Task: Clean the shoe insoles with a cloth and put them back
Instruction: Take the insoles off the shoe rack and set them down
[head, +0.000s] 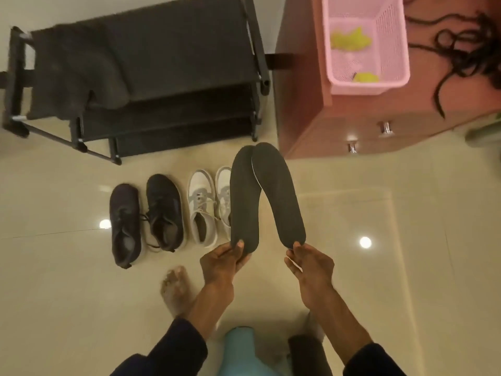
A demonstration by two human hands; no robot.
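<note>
I hold two dark grey insoles up over the floor, their toe ends touching at the top. My left hand (223,260) pinches the heel of the left insole (244,196). My right hand (311,263) pinches the heel of the right insole (282,194). A pair of white shoes (202,207) stands on the floor just left of the insoles, the right shoe partly hidden behind them. A pair of black shoes (146,218) stands further left. A dark grey cloth (73,74) lies draped over the left end of the black shoe rack (176,50).
A brown cabinet (379,115) stands at the upper right with a pink basket (366,44) holding yellow items and a tangle of dark cords (466,50) on it. My bare foot (176,289) is on the glossy tiled floor.
</note>
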